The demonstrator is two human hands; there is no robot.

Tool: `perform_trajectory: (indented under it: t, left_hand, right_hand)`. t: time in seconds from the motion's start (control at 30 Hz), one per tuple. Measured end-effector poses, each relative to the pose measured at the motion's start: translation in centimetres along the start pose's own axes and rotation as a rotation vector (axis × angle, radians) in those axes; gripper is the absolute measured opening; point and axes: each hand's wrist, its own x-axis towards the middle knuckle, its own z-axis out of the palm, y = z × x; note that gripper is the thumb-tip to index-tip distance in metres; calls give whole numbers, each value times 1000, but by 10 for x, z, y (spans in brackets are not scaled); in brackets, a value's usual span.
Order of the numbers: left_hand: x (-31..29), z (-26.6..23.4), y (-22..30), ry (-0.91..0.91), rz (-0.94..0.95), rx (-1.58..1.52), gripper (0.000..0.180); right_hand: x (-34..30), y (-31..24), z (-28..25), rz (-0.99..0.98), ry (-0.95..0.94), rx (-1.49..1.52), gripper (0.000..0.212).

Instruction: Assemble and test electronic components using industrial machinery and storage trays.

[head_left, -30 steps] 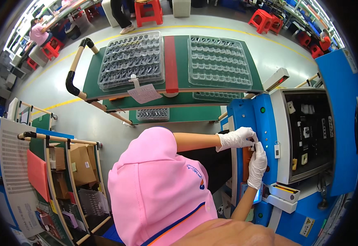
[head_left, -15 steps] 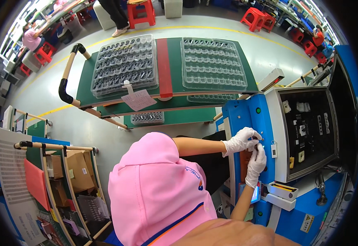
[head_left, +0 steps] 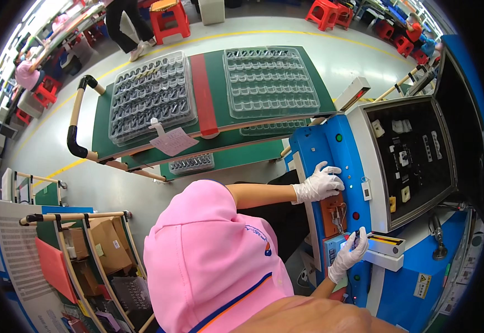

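My left hand (head_left: 320, 185), in a white glove, rests over the upper end of an orange-brown fixture (head_left: 329, 221) on the blue machine. Its fingers are spread and curved, with nothing visible held in them. Farther down the panel, my right hand (head_left: 348, 257), gloved too, pinches a small dark glossy part (head_left: 356, 238) between thumb and fingers. The part's exact kind is too small to tell. Metal clamp pieces (head_left: 339, 215) show on the fixture between my hands. A red button (head_left: 356, 216) and a green button (head_left: 339, 137) sit on the blue panel.
A screen-like dark cabinet window (head_left: 411, 161) with small parts stands beyond the panel. On a green cart lie a filled clear tray (head_left: 153, 94) and another tray (head_left: 271, 83) with dark parts in its top row. A shelf rack (head_left: 81, 213) holds cartons.
My hands, together over the fixture before, have come apart. My right hand has moved down the panel with the dark part; my left fingers have spread. The whole view has shifted slightly.
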Motion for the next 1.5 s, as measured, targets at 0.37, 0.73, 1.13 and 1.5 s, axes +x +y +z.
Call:
perform_trajectory:
  t: [0.37, 0.73, 1.13, 1.5]
  left_hand:
    - [4, -13, 26, -32, -166, 25, 11]
    - [2, -6, 26, -15, -209, -12, 17]
    - [161, -66, 74, 118, 219, -137, 48]
    - [326, 105, -7, -111, 99, 354, 48]
  right_hand:
    - [-23, -3, 16, 130, 6, 104, 29]
    - [1, -37, 59, 221, -91, 392, 35]
    - [243, 17, 48, 277, 378, 572, 26]
    - [298, 254, 132, 318, 233, -4, 26]
